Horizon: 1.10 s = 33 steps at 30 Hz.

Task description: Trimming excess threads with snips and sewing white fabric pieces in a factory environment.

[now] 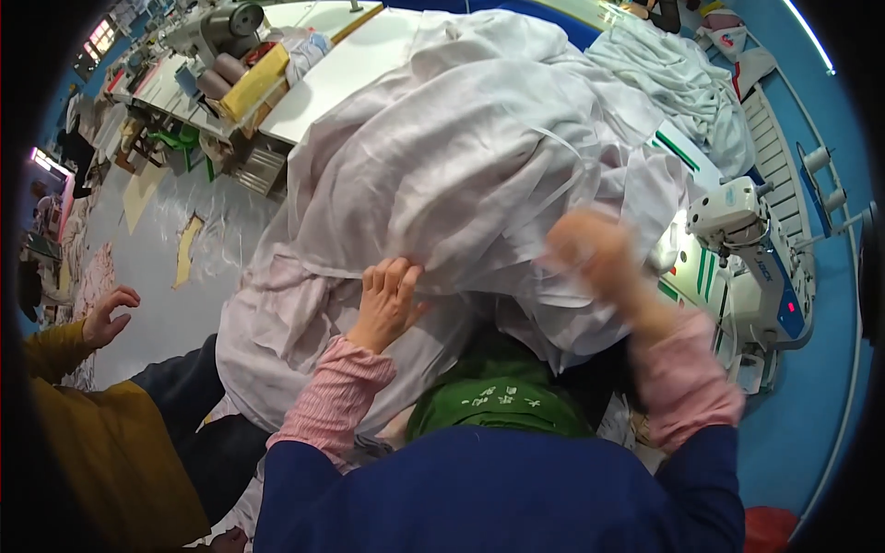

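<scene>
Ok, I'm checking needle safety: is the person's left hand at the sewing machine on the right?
No, the left hand is on the heaped white cloth, well left of that sewing machine.

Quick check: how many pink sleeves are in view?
2: one pink sleeve just below the left hand, which touches white cloth; the other pink sleeve just below the blurred right hand.

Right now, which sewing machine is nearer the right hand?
The white machine by the blue wall, with a red light. The other machine is farther from the right hand, at upper left.
</scene>
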{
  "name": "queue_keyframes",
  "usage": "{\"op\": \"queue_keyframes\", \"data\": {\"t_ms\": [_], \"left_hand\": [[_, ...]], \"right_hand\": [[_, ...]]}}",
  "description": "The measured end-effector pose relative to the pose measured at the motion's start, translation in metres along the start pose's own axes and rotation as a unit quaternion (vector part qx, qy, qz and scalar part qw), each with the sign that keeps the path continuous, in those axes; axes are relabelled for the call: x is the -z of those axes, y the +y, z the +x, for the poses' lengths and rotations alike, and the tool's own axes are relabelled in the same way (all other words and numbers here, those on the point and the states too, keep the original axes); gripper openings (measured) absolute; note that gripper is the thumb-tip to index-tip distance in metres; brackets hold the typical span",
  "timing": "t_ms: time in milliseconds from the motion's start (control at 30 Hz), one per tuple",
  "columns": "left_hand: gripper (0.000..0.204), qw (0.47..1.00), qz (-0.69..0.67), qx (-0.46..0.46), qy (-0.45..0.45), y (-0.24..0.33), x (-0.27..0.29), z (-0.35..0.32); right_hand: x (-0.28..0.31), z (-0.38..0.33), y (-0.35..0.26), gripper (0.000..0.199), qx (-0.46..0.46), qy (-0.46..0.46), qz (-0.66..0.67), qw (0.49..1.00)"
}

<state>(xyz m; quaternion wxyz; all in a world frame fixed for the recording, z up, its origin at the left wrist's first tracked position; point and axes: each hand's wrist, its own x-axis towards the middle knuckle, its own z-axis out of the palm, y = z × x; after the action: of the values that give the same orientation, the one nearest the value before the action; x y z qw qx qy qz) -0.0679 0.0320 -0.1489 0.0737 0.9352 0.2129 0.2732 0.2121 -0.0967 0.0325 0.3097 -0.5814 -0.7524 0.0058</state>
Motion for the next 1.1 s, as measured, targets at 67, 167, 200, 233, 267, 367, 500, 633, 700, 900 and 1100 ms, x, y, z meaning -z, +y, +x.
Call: {"op": "queue_keyframes", "data": {"t_ms": [67,167,200,233,267,367,500,633,700,900,1100], "left_hand": [[0.05,0.998,0.053,0.0,0.037,0.001,-0.017,0.001],[0.04,0.99,0.105,-0.026,0.089,0.001,-0.016,0.019],[0.04,0.987,0.094,-0.013,0.128,0.005,-0.008,0.025],[0.037,0.993,0.019,-0.017,0.119,0.009,0.007,0.03],[0.035,0.992,-0.05,-0.045,0.104,0.015,0.026,0.031],[0.024,0.983,-0.14,0.052,0.108,0.031,0.076,0.042],[0.017,0.993,-0.108,-0.001,0.051,0.033,0.122,0.069],[0.009,0.983,0.051,-0.175,0.003,-0.008,0.164,0.098],[0.004,0.981,0.177,-0.036,0.075,-0.056,0.192,0.103],[0.012,0.939,0.297,0.151,0.09,-0.167,0.198,0.039],[0.015,0.965,0.168,0.161,0.119,-0.197,0.155,0.02]], "right_hand": [[-0.073,-0.038,-0.034,0.025,0.016,-0.05,-0.083,0.995],[-0.134,-0.063,-0.017,0.026,-0.035,-0.042,-0.189,0.981],[-0.138,-0.064,-0.006,0.026,-0.06,-0.042,-0.228,0.971],[-0.138,-0.065,-0.003,0.025,-0.068,-0.019,-0.264,0.962],[-0.132,-0.061,0.0,0.025,-0.088,-0.038,-0.268,0.959],[-0.1,-0.053,-0.012,0.03,-0.041,0.071,-0.074,0.994],[-0.047,-0.05,-0.041,0.03,-0.152,0.079,0.07,0.983],[0.033,-0.032,-0.03,0.021,0.144,-0.023,-0.081,0.986],[0.083,-0.024,-0.005,0.006,0.027,0.108,-0.065,0.992],[0.152,-0.035,0.063,0.019,-0.106,0.183,-0.268,0.94],[0.157,-0.018,0.084,0.023,-0.128,0.23,-0.309,0.914]]}}
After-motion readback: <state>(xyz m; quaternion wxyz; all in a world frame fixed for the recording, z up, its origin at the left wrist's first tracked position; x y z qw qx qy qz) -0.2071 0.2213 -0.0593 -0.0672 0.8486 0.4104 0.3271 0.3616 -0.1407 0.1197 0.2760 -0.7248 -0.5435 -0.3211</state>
